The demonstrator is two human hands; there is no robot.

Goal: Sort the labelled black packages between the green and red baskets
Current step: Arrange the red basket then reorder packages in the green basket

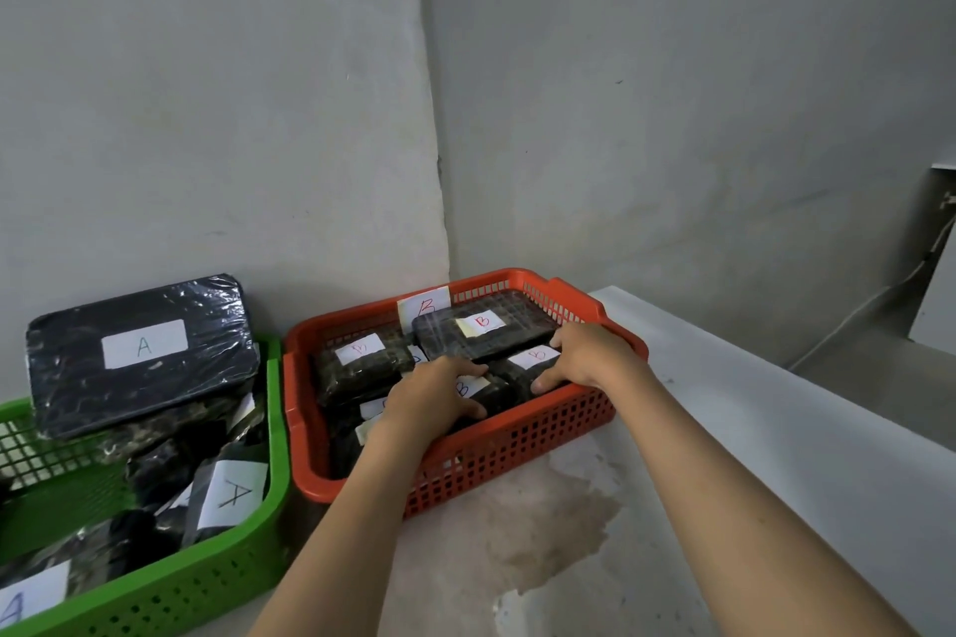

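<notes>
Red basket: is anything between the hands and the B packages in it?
Nothing visible. Both the left hand and right hand are already inside the red basket, resting on the B packages at its near side.

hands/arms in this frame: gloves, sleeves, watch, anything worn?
Nothing worn that shows. The left hand and right hand are bare, no gloves, no rings visible. Both forearms are bare to the frame's bottom edge: no sleeves, watch, bands or markings in view.
</notes>
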